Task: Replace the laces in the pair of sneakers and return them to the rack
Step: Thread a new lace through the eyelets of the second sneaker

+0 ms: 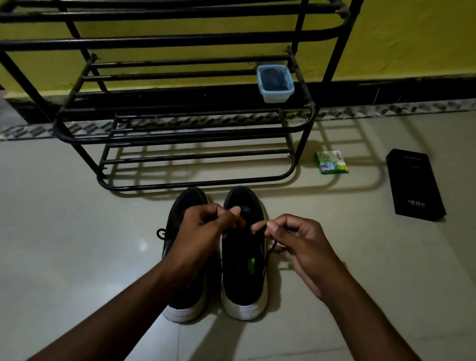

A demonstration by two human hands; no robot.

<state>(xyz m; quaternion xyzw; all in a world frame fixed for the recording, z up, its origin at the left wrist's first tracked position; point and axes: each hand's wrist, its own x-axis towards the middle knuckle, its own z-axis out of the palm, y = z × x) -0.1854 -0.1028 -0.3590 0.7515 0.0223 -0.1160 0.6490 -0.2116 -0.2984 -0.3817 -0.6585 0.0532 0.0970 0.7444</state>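
Note:
Two black sneakers with white soles stand side by side on the floor, toes toward the rack: the left sneaker (pixel 184 292) and the right sneaker (pixel 243 269). My left hand (pixel 205 229) hovers over the left sneaker and pinches a black lace (pixel 271 250) end above the right sneaker's toe. My right hand (pixel 297 242) pinches the other part of that lace, which hangs down the right sneaker's outer side. A small lace loop (pixel 161 233) shows at the left sneaker's left edge. The black metal rack (pixel 177 132) stands just beyond the toes.
A small clear plastic container (pixel 275 83) with dark contents sits on a middle rack shelf. On the tiled floor right of the rack lie a small green packet (pixel 331 162) and a black phone box (pixel 415 185). A yellow wall runs behind.

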